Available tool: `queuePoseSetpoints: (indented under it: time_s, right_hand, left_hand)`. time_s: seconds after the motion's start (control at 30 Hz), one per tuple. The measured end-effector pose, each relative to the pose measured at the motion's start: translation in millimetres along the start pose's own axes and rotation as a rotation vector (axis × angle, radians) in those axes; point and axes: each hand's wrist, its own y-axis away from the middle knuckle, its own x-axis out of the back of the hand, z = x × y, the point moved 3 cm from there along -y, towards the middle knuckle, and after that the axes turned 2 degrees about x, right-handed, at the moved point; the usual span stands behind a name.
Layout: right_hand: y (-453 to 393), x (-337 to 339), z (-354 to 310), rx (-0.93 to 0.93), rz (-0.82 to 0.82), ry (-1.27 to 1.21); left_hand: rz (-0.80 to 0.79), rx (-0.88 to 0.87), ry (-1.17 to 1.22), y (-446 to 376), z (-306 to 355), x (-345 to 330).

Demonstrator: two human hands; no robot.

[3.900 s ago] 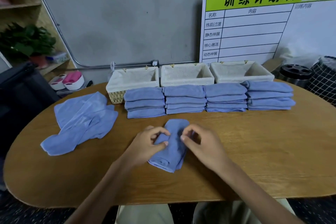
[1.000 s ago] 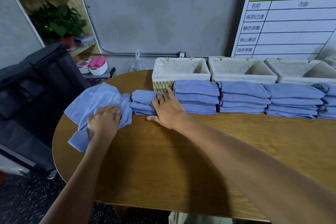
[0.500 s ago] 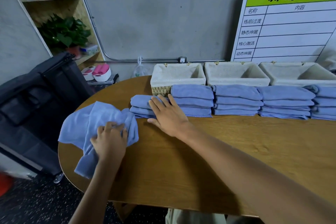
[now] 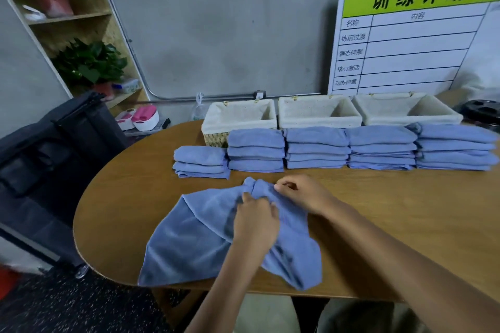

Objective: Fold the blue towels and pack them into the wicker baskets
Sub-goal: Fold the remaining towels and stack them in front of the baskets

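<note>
Hands meet over a loose, unfolded blue microfibre towel point(image 4: 194, 238) that lies rumpled on the near left part of the oval wooden bench point(image 4: 405, 211), its lower corners drooping over the near edge. The left hand point(image 4: 255, 224) rests on the cloth's middle with its fingers point(image 4: 247, 197) curled and gathering a bunched ridge of fabric near the towel's far edge. The right hand point(image 4: 303, 193) reaches in from the right, just beside the left one, its fingers point(image 4: 281, 186) pinched together on the same bunched far edge of the towel.

Farther back on the bench a row of folded blue towels runs left to right: a short stack of folded blue towels point(image 4: 201, 162) at the left end, then four taller stacks point(image 4: 351, 149) set side by side and touching one another. Behind that row, along the far edge of the bench, stand three rectangular wicker baskets with cream cloth liners: the left basket point(image 4: 216, 127), the middle basket point(image 4: 286, 119) and the right basket point(image 4: 446, 116). No towels show inside any of them.

Against the grey wall at the far right leans a white planning board with a green header point(image 4: 405, 43). To the left of the bench sit a dark fabric case point(image 4: 48, 159) and a wooden shelf with potted green plants point(image 4: 89, 62).
</note>
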Motion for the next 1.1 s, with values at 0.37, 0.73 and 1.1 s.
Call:
queuePoseSetpoints:
  time_s: [0.37,0.73,1.1]
  right_hand:
    - [27.4,62.7,55.0,-0.132,-0.012,-0.169]
    - [36.8,47.4,49.5,-0.076,-0.009,0.033]
    - [94.3,153.0,105.3,-0.519,0.143,0.629]
  left_hand:
    - [0.114,-0.356,0.134,-71.2,18.2,17.5]
    - [0.012,-0.437,0.319,-82.4,-5.5,-4.9]
    - [0.245,-0.483,0.236,-62.3,-13.4,41.3]
